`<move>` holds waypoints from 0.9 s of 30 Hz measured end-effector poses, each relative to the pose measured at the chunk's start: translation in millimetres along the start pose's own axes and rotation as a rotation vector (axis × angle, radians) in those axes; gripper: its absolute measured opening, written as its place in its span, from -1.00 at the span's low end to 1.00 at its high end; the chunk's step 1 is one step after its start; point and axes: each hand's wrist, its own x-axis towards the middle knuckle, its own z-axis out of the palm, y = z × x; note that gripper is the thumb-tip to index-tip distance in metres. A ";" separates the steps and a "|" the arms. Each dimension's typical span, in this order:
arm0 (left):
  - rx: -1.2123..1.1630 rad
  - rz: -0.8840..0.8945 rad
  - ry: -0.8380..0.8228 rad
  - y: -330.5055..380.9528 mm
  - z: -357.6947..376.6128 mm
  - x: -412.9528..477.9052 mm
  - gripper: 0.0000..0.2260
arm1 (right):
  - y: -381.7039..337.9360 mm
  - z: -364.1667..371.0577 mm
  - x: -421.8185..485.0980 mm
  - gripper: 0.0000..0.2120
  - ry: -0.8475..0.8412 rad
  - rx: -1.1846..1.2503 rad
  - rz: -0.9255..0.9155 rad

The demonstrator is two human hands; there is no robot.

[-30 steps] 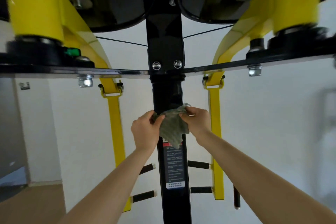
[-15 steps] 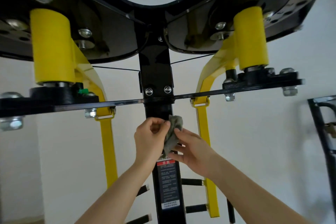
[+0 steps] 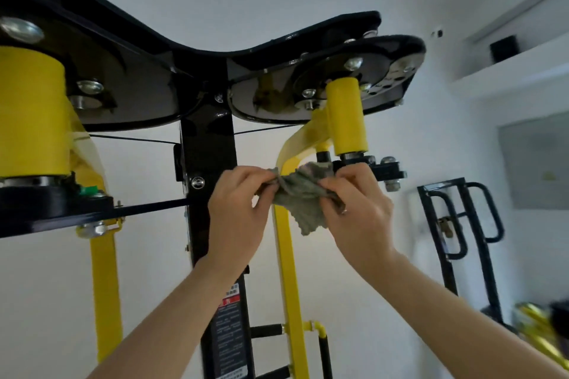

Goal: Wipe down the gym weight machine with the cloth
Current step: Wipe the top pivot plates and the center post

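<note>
A grey-green cloth (image 3: 303, 194) is stretched between both hands, up by the black cross bar to the right of the machine's black centre post (image 3: 207, 160). My left hand (image 3: 238, 209) pinches its left end. My right hand (image 3: 358, 209) grips its right side, just below the right yellow pivot cylinder (image 3: 346, 117). A corner of the cloth hangs down in front of the right yellow arm (image 3: 288, 271). The hands cover the bar where the cloth lies.
Black top plates (image 3: 138, 71) with bolts spread overhead. A big yellow cylinder (image 3: 30, 114) and the left yellow arm (image 3: 106, 286) stand at the left. A black handle frame (image 3: 462, 224) stands by the white wall at the right. A warning label (image 3: 231, 332) sits low on the post.
Both hands and the cloth moved up and to the right, from the front of the centre post to the bar under the right pivot. The view tilted upward and rightward.
</note>
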 end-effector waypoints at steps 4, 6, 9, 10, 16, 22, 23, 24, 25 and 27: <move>-0.083 -0.087 -0.050 20.4 18.6 2.7 -0.90 | 25.8 -34.5 0.9 -0.94 0.065 -0.063 -0.047; -0.107 -0.122 -0.075 39.3 24.3 4.8 -0.91 | 39.8 -52.7 3.7 -0.91 0.062 -0.026 0.001; -0.128 -0.140 -0.068 71.0 36.8 9.9 -0.93 | 60.0 -76.9 13.2 -0.78 0.008 0.183 0.273; -0.141 -0.145 -0.047 81.5 41.4 11.9 -0.94 | 68.2 -82.4 16.3 -0.74 -0.021 0.267 0.392; -0.048 -0.089 0.017 135.6 62.8 31.1 -0.97 | 128.3 -90.7 45.5 -0.74 -0.227 0.457 0.630; 0.077 -0.270 0.106 147.3 72.6 64.5 -0.96 | 143.6 -63.2 93.3 -0.86 -0.365 0.683 0.800; 0.087 -0.322 0.124 146.5 72.8 73.0 -0.95 | 140.9 -56.1 100.7 -0.87 -0.371 0.726 0.839; 0.091 -0.366 0.145 146.2 73.0 82.3 -0.95 | 136.3 -49.7 107.3 -0.88 -0.381 0.779 0.869; 0.093 -0.402 0.169 145.7 73.2 92.0 -0.94 | 130.8 -43.4 113.0 -0.88 -0.393 0.832 0.891; 0.102 -0.461 0.225 144.4 73.1 109.5 -0.90 | 119.2 -34.1 120.9 -0.87 -0.427 0.913 0.904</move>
